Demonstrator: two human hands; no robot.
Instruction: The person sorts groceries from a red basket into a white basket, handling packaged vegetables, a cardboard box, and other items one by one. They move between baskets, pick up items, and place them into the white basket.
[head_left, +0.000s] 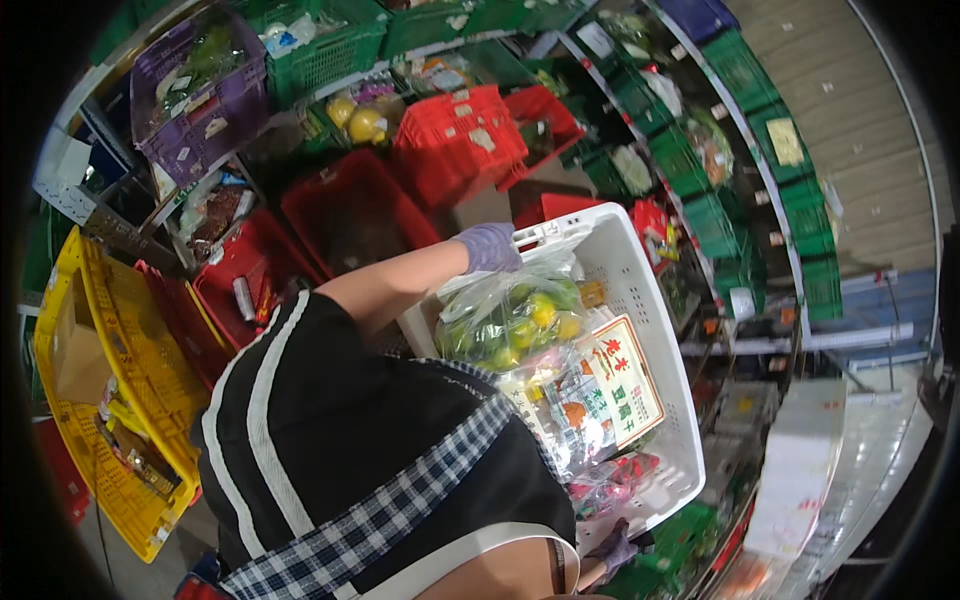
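Note:
A white plastic crate (675, 420) is held against the front of the body, over a checked apron. My left hand (491, 247), in a purple glove, grips the crate's handle end at the top. At the opposite end my right hand (616, 549), gloved too, holds the lower rim; part of it is hidden. Inside the crate lie a clear plastic bag of green and yellow citrus-like fruit (525, 319), a flat white package with a red and yellow border (628, 382), a clear printed food package (577, 412) and pink-red packets in clear wrap (615, 480).
Red crates (461, 142) stand beyond the left arm. A yellow crate (135, 352) holding a cardboard box and packets is at the left. Shelves of green crates (675, 161) curve along the top and right. A purple crate (202, 97) is upper left, white stacked boxes (795, 472) lower right.

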